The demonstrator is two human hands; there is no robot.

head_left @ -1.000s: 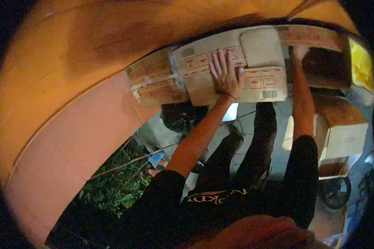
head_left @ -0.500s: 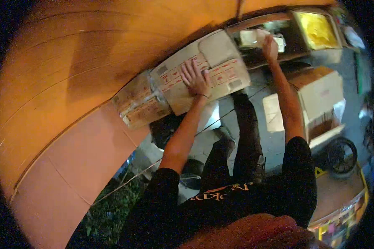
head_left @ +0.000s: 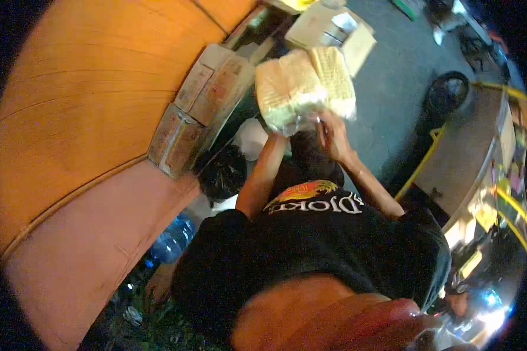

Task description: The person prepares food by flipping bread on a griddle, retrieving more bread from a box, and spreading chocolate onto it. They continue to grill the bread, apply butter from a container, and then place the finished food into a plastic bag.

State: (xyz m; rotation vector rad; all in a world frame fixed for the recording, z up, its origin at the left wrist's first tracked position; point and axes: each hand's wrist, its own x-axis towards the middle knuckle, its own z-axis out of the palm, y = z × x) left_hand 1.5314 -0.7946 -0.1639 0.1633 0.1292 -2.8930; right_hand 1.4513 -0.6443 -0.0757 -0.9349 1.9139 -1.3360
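Note:
A clear plastic pack of dried noodles [head_left: 303,82], pale yellow blocks with a ridged surface, is held up in front of my chest. My right hand [head_left: 334,136] is closed on the loose plastic at the pack's near right edge. Beneath its near left corner is my left hand [head_left: 277,140], gripping from below, its fingers mostly hidden by the pack. Left of the pack, two closed cardboard boxes [head_left: 212,82] lie end to end along the orange wall.
An open carton [head_left: 310,26] stands on the floor beyond the pack. A black plastic bag [head_left: 222,169] and a blue water bottle [head_left: 174,238] are at the left. At the right are a wheel [head_left: 447,93] and a cart [head_left: 459,167].
My left hand has left the cardboard box. My right hand has come back from the wooden compartment, and both hands now hold the noodle pack. The view has turned.

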